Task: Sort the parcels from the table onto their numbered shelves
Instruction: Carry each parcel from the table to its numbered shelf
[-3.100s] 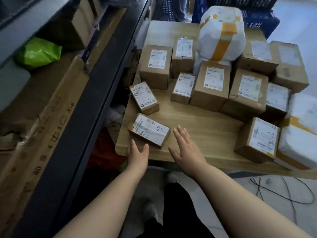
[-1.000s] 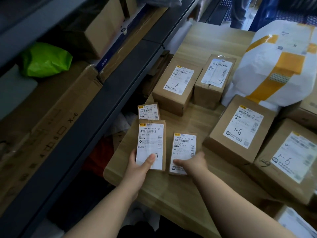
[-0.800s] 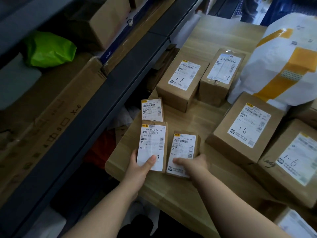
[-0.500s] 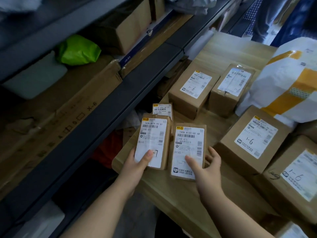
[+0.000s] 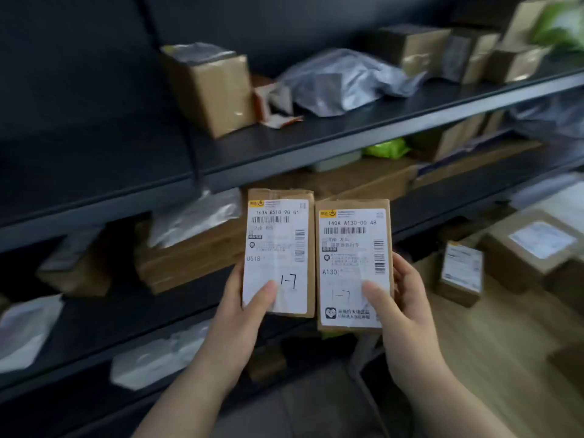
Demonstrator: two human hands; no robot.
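Two small brown parcels are held up side by side in front of the dark shelving. My left hand grips the left parcel from below, thumb on its white label, which reads 1-7 by hand. My right hand grips the right parcel, thumb on its label, also marked 1-7. Both parcels are clear of the wooden table, which lies at the lower right.
The upper shelf carries a brown box, a grey plastic bag and more boxes to the right. Lower shelves hold flat cartons, a green bag and white bags. A small parcel and bigger boxes sit on the table.
Both hands have lifted their parcels off the table and raised them before the shelves. The view has swung up and left from the table to the shelving.
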